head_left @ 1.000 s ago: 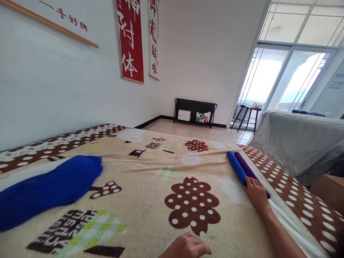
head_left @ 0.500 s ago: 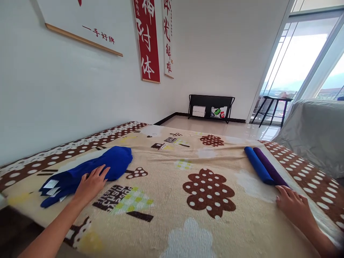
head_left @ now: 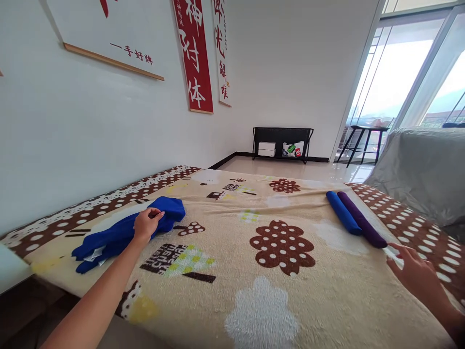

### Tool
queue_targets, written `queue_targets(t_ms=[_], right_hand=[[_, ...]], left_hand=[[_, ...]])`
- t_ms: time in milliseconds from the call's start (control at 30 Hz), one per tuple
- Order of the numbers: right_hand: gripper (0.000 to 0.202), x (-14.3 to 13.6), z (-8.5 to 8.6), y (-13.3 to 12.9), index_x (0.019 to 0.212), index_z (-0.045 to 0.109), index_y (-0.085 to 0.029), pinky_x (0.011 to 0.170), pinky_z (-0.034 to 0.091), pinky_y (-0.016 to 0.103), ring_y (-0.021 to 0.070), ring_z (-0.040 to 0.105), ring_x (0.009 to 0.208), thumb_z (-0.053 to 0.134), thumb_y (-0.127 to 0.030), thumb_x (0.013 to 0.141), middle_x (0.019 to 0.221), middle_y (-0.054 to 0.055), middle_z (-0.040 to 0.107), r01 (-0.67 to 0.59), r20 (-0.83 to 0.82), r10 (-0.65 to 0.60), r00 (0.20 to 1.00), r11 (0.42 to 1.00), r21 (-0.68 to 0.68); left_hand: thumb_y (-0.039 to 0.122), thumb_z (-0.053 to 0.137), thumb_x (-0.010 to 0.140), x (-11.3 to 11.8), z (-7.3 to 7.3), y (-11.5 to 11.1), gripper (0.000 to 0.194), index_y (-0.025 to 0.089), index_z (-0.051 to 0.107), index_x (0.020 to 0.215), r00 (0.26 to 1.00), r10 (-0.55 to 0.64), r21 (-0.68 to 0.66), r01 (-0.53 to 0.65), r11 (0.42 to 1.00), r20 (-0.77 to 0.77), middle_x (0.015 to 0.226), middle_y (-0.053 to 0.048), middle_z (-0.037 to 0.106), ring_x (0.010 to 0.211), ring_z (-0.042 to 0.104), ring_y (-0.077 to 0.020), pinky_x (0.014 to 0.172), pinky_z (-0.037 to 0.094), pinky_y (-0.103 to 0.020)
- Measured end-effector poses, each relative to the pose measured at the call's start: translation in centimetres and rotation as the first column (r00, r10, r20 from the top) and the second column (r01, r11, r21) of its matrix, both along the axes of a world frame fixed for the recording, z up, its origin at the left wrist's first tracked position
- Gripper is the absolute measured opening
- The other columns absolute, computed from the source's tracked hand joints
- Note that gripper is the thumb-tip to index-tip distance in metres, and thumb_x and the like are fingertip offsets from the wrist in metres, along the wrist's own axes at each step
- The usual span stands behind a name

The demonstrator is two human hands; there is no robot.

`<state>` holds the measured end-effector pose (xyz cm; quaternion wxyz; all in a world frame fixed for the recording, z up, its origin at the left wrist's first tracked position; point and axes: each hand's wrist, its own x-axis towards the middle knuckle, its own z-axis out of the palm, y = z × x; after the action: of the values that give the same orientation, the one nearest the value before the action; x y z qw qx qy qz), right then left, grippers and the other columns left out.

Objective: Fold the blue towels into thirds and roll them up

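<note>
A blue cloth garment with white tags lies crumpled on the left of the patterned blanket. My left hand is closed in a pinch on the upper side of the garment. On the right, a rolled blue cloth and a longer rolled purple cloth lie side by side. My right hand is just off the near end of the purple roll, thumb and fingers apart, with nothing visible in it.
Brown polka-dot borders edge the blanket. A black rack holding a white box stands by the far wall. A dark stool is near the window, and a grey-covered piece of furniture stands at the right. Scrolls hang on the left wall.
My left hand has gone from lying spread on the garment to pinching it, and the garment has bunched somewhat. My right hand has come away from the purple roll's near end.
</note>
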<state>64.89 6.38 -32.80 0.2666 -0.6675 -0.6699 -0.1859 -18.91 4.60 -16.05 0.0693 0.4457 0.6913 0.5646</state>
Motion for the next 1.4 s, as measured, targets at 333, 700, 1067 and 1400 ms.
queue_targets(t_ms=[333,700,1067,1400], right_hand=[[0.038,-20.1,7.8,-6.8,0.101,0.064,-0.024,0.073,0.049,0.034,0.0205,0.064,0.077,0.047,-0.055,0.088,0.089,0.006,0.069,-0.579,-0.604,0.351,0.716,0.782,-0.232],[0.029,-30.3,9.8,-15.2,0.081,0.067,-0.021,0.076,0.05,0.033,0.0188,0.06,0.078,0.064,-0.049,0.081,0.079,0.001,0.068,-0.657,-0.776,0.415,0.476,0.754,0.0],[0.032,-29.7,12.2,-17.9,0.07,0.068,-0.021,0.072,0.049,0.031,0.0194,0.063,0.076,0.053,-0.043,0.087,0.072,0.002,0.069,-0.678,-0.759,0.459,0.463,0.734,0.031],[0.039,-28.4,14.3,-18.0,0.102,0.068,-0.023,0.075,0.049,0.029,0.0177,0.061,0.083,0.064,-0.055,0.08,0.09,0.002,0.069,-0.588,-0.966,0.249,-0.072,0.772,0.243]], left_hand=[[0.043,0.083,0.063,21.0,1.3,-4.8,0.039,0.019,0.061,0.085,0.641,-0.609,0.261,0.559,0.787,0.467,0.08,0.0,0.058,0.071,0.055,-0.0125,0.066,0.046,-0.024],[0.037,0.071,0.082,35.3,-2.6,-13.9,0.023,0.02,0.061,0.093,0.189,-0.82,0.233,0.903,0.362,0.54,0.089,0.0,0.058,0.085,0.053,-0.0136,0.079,0.041,-0.024],[0.028,0.058,0.091,34.5,-3.4,-16.2,0.027,0.023,0.062,0.117,0.337,-0.941,0.077,0.938,0.339,0.039,0.11,-0.007,0.06,0.101,0.057,-0.0206,0.089,0.045,-0.032],[0.041,0.068,0.081,33.0,-4.1,-13.1,0.031,0.02,0.061,0.101,0.308,-0.754,0.22,0.832,0.509,0.58,0.089,-0.002,0.068,0.071,0.06,-0.0145,0.064,0.045,-0.023]])
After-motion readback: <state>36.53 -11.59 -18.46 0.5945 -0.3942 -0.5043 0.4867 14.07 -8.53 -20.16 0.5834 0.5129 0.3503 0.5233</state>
